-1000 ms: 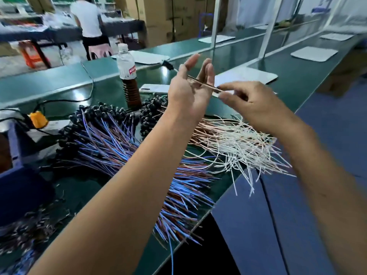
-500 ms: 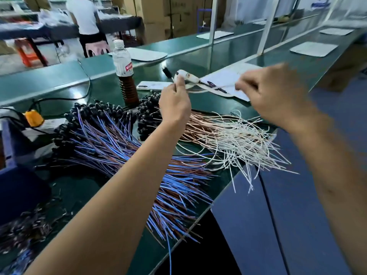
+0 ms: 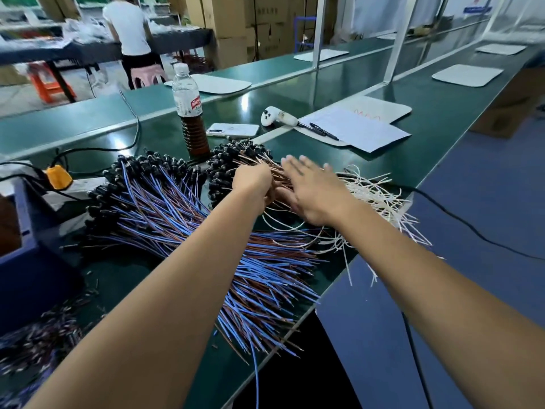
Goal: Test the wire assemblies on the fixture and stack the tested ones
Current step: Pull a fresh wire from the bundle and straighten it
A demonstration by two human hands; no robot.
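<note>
A big fan of blue-and-brown wire assemblies [image 3: 165, 211] with black plug ends lies on the green bench. Beside it, to the right, lies a smaller pile of brown-and-white wire assemblies [image 3: 371, 199]. My left hand [image 3: 255, 184] is down on that pile with its fingers curled round brown wires near their black ends. Just to its right, my right hand [image 3: 309, 190] hovers flat over the same pile with its fingers straight and blurred, holding nothing.
A bottle [image 3: 190, 113] of brown liquid stands behind the piles, with a white phone [image 3: 233, 129], a white handheld device [image 3: 275, 116] and a paper with pens [image 3: 354, 128]. A blue box [image 3: 17, 261] sits at the left. A person [image 3: 129, 33] stands at a far table.
Both hands have come down from chest height to the brown-and-white pile. My left hand has closed on wires there, and my right hand has opened flat.
</note>
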